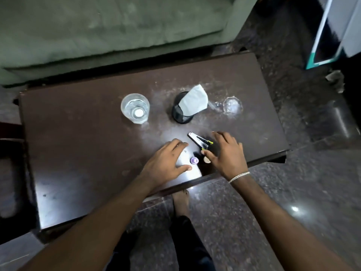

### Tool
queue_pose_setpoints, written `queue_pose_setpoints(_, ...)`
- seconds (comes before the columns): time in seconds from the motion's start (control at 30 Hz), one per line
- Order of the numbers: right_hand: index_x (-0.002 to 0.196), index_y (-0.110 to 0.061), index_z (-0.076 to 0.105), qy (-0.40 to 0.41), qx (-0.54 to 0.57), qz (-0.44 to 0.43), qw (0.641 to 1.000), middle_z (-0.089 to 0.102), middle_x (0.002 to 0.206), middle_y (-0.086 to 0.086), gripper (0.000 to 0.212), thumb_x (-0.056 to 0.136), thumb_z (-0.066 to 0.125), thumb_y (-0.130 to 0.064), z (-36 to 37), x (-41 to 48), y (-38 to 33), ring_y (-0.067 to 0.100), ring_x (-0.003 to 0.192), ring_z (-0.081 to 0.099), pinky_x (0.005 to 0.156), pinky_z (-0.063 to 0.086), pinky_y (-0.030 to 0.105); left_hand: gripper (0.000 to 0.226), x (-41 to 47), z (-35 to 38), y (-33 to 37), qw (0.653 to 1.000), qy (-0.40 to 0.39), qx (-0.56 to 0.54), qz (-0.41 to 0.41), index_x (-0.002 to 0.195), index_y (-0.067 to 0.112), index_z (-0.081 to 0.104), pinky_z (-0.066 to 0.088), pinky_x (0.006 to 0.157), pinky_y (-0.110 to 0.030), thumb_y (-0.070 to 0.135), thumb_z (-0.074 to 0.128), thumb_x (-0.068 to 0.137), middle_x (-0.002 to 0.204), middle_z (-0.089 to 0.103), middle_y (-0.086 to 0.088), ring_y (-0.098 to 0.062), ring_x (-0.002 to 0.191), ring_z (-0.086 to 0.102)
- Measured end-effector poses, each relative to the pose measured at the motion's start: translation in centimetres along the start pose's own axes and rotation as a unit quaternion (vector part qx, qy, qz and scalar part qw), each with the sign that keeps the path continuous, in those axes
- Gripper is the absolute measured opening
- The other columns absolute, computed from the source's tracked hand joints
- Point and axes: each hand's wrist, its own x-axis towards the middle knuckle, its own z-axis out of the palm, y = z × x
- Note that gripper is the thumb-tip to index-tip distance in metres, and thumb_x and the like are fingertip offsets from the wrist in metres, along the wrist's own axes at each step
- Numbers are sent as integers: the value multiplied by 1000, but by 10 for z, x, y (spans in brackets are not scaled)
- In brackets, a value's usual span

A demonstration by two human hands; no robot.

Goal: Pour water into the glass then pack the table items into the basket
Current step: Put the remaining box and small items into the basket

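Two bare hands were over the near edge of the dark table [78, 133], neither grasping anything. Left hand [168, 161] lay palm down, fingers straight and loosely together, thumb out toward the near edge. Right hand [226, 153] had its fingers spread and relaxed, a silver bracelet [238, 177] at the wrist; its thumb tip sat just beside the yellow-green end of a small black tool [199, 142] lying flat between the hands, contact not clear. A small purple cap [194, 160] stood in the gap between the hands, with a pale round item [207, 159] just beside it, partly hidden under the right thumb. Farther back, the glass [135, 108] stood upright holding water, well apart from the hands. The black mesh basket [181, 116] stood to its right, upright, with a white tissue [193, 100] sticking out of its top. Beyond the basket lay a clear bottle [232, 104] on its side, blurred. Green sofa [97, 26] behind the table; a bare foot [180, 200] on the speckled floor [273, 192] below the table edge.
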Motion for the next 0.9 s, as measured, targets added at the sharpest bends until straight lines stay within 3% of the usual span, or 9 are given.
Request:
queue_pose_setpoints(0.1,133,-15,60,-31,17,10,999,59,127,6,60,82,77,-44,12,14,16,32,115,57,90,43,45,57,10,22,3,1000,-25,-4,-13,129,12,65,47,102,-35,40,81,82,123,63,-4,-27,112,63)
queue_pose_setpoints(0.3,127,-20,64,-79,1,-16,997,61,121,3,57,80,75,-51,36,36,15,30,112,54,91,42,43,31,21,38,8,998,-33,-40,-29,114,11,72,52,94,-42,30,76,90,109,64,-4,-26,101,65)
queue_pose_setpoints(0.4,116,-16,67,-76,-18,-33,996,61,115,4,44,82,72,-43,43,42,9,30,107,55,87,43,43,16,22,37,10,998,-20,-51,-31,103,11,74,52,88,-42,24,72,94,101,63,-3,-24,93,64)
queue_pose_setpoints(0.63,111,-13,69,-80,1,-54,995,63,106,5,32,84,68,-30,32,48,-15,31,103,56,88,43,42,15,9,-1,0,996,34,-67,-54,105,10,76,54,82,-39,21,72,96,98,66,-4,-25,86,65)
queue_pose_setpoints(0.9,106,-11,71,-33,86,-96,991,66,97,7,33,77,77,-25,4,31,-118,31,93,60,82,52,38,12,-68,-99,-42,982,133,-53,-127,105,19,75,56,79,-36,26,73,96,97,65,4,-19,81,68)
